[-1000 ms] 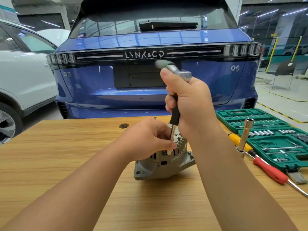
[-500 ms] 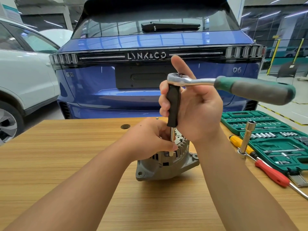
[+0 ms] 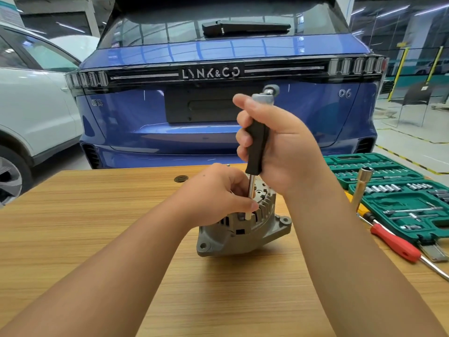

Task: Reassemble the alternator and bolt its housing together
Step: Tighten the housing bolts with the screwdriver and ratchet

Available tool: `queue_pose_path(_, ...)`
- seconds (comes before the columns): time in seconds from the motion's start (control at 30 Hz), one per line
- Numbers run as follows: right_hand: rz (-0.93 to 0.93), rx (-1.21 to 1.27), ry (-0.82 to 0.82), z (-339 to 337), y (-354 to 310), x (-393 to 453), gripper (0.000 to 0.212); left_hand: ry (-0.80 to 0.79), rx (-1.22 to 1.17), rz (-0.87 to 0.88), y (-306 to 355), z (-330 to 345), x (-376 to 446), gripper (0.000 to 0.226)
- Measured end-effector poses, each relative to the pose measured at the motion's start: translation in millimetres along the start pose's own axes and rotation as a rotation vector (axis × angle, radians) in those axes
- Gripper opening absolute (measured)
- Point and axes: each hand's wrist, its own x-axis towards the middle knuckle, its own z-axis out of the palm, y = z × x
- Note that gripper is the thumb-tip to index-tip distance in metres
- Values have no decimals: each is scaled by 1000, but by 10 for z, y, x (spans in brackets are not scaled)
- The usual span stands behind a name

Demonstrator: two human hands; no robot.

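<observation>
Tightening a housing bolt, we should keep the driver (image 3: pixel 257 144), gripped by our right hand (image 3: pixel 286 147), straight above the bolt while our left hand (image 3: pixel 216 193) pinches its shaft and steadies the alternator (image 3: pixel 240 232) standing on the bench (image 3: pixel 97 215).

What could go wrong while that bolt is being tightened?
The alternator sits tilted on the table, steadied only by the left hand, so it could rock. The left fingertips pinch the shaft right by the socket and may get nipped. The tall ratchet in the right hand could slip off the bolt.
</observation>
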Motion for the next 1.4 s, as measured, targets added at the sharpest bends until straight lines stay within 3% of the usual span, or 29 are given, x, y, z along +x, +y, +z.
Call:
queue_pose_path(0.1,-1,160,-146,-56,22,-12,27,-19,-28,-19,9,-19,-7,13)
queue_pose_path(0.27,-278,-70,-141,41,153,-25,39,-31,-39,-15,15,-21,-23,11)
queue_pose_path(0.43,-137,201,-313,-33,118,-15,42,-24,-33,-11,18,-16,-31,12)
queue_pose_path(0.57,-94,200,-334,-62,100,5,51,-32,-29,-17,22,-21,-14,13)
queue_pose_path(0.63,-43,187,-261,-17,75,9,53,-38,-35,-17,17,-19,-9,13)
queue_pose_path(0.77,-147,-73,76,44,52,-10,12,-23,-15,-5,4,-1,-5,13)
queue_pose_path(0.83,-126,-122,160,19,35,0,13,-19,-3,0,3,3,5,13)
queue_pose_path(0.9,-37,-27,77,-39,12,12,10,-16,2,7,3,2,16,13)
queue_pose_path(0.97,26,131,-62,-82,-6,10,20,-10,1,4,-5,-3,24,13)
queue_pose_path(1.03,-28,169,-155,-92,35,0,31,-19,0,-3,-12,-8,25,12)
queue_pose_path(1.2,-262,-51,-188,31,132,-17,43,-48,-14,8,-12,-30,5,11)
queue_pose_path(1.4,-138,163,-274,-17,112,-36,39,-37,-14,-5,-4,-28,3,12)
